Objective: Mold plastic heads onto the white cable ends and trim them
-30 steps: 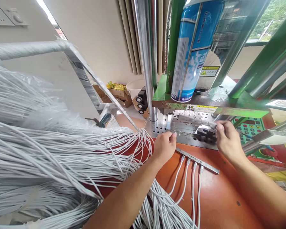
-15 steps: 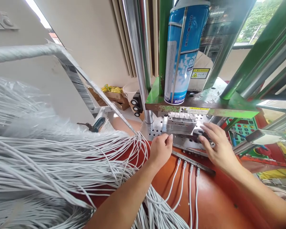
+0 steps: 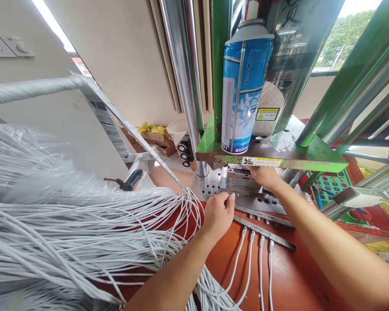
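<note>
My left hand [image 3: 218,216] is closed, thumb against the curled fingers, just in front of the press's perforated metal base plate [image 3: 210,186]. Whatever it may hold is hidden. My right hand [image 3: 264,176] reaches under the green press plate [image 3: 304,160], over the metal mold block [image 3: 241,185]; its fingertips are out of sight. On the orange-red work surface [image 3: 298,276] lies a slim metal bar [image 3: 266,234] with several white cable plugs [image 3: 262,240] set along it. A second metal bar [image 3: 262,214] lies behind it, close to the base plate.
A blue and white spray can [image 3: 244,95] stands on the green plate. Large bundles of white cable [image 3: 84,233] fill the left side, beside a wrapped frame rail [image 3: 139,134]. A chrome column [image 3: 181,77] rises behind my left hand. A control panel with buttons [image 3: 329,185] is at the right.
My right hand opened near the mold's right side, then moved left and inward under the green plate. The second metal bar has come into view behind the first. My left hand stayed closed.
</note>
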Demonstrator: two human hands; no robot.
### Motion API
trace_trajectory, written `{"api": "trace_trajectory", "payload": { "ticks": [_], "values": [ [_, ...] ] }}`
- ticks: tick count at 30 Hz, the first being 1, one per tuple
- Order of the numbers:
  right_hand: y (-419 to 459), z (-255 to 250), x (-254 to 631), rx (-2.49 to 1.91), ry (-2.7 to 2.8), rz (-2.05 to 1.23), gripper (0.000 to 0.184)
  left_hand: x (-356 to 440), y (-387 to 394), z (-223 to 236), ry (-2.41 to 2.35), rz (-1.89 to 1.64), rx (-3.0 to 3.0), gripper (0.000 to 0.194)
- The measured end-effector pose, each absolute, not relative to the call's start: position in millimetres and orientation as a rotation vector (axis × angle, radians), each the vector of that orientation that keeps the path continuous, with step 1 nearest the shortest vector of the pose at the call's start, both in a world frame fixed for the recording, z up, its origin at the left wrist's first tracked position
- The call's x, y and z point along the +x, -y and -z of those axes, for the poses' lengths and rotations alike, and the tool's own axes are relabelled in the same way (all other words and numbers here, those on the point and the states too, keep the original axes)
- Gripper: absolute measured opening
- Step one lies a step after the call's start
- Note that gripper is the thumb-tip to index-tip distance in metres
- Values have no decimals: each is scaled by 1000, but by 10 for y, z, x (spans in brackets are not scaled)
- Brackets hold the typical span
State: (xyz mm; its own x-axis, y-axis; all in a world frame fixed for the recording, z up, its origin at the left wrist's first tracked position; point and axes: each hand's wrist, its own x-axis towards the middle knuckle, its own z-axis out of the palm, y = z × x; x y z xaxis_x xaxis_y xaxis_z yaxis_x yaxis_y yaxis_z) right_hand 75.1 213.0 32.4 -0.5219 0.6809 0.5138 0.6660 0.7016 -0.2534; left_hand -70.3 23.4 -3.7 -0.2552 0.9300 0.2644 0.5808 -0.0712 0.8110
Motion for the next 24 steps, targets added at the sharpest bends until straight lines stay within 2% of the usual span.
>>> {"api": "trace_trajectory", "payload": {
  "ticks": [3,7,12,17,19,21,24],
  "values": [
    [-1969,-265,874,-971,2259,-163,47,-711,-245,34,-1806,-1300,1605,48],
    [-1591,-219,1036,-862,2201,-252,51,-733,-264,4,-1780,-1378,1566,46],
    [-897,-184,1246,-694,2276,-381,34,-771,-285,-28,-1715,-1520,1448,39],
    [-424,-302,1548,-647,2499,-688,36,-768,-299,13,-1581,-1618,1312,30],
    [-448,-383,1638,-772,2291,-1066,34,-748,-340,-14,-1437,-1704,1140,25],
    [-617,-455,1643,-872,1831,-1400,33,-722,-439,-100,-1184,-1784,846,20],
    [-1050,-555,1453,-851,1376,-1486,24,-680,-706,-299,-831,-1747,471,22]
  ]
}}
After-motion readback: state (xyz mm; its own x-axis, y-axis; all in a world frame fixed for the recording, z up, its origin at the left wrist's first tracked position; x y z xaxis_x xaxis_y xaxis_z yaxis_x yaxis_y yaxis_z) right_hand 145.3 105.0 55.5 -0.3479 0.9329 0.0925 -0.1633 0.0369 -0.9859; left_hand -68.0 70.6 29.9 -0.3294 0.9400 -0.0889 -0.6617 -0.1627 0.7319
